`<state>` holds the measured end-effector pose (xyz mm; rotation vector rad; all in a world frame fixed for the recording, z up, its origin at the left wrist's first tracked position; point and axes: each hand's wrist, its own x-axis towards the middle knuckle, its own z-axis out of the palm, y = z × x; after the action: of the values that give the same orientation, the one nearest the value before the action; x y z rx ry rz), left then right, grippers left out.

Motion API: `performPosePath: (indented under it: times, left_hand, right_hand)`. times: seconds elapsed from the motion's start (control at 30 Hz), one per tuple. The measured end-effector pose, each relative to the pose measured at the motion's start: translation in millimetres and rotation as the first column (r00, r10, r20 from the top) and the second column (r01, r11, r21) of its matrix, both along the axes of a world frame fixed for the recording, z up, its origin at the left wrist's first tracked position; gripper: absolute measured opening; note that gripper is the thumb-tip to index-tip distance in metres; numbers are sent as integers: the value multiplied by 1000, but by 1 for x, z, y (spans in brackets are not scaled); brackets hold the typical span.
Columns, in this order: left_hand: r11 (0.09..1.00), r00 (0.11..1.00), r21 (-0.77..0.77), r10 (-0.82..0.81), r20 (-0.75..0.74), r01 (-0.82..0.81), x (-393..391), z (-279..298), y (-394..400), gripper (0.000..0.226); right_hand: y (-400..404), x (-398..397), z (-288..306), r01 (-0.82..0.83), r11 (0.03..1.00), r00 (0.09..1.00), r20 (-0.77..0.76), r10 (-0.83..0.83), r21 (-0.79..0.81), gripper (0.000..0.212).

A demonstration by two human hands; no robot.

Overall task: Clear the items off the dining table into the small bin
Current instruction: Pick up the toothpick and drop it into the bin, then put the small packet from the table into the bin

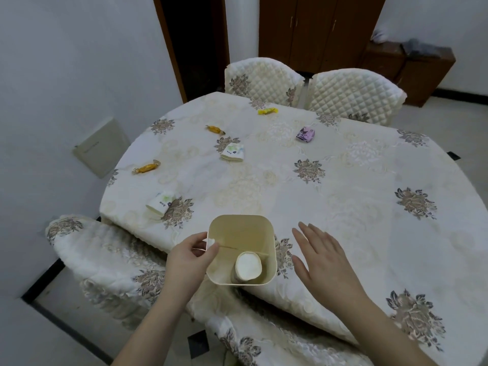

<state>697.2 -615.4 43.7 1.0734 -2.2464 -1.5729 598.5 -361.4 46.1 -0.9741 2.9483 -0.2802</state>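
A small cream bin stands at the table's near edge with a paper cup inside it. My left hand grips the bin's left rim. To the right of the bin, my right hand hovers flat above the cloth, fingers apart, holding nothing. On the table lie two tipped paper cups, one near left and one in the middle. Three wrapped candies lie farther out: orange, amber and yellow. A purple packet sits at the far right.
Quilted chairs stand at the far side and at my near left. A white wall runs along the left, with a dark doorway and a wooden cabinet behind the table.
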Motion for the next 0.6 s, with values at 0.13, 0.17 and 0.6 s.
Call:
performPosePath:
  times: [0.13,0.17,0.6]
  left_hand:
    - [999,999,-21,46,3,-46,8,8,-4,28]
    - [998,998,-19,55,0,-55,10,10,-4,27]
    - [975,974,73,214,-77,-208,52,28,-48,49]
  right_hand:
    - [-4,1,-7,-25,999,1000,19,24,30,61]
    - [-6,0,-6,-31,999,999,22,30,26,62]
    - [-61,1,-8,-128,991,990,51,130,-46,56]
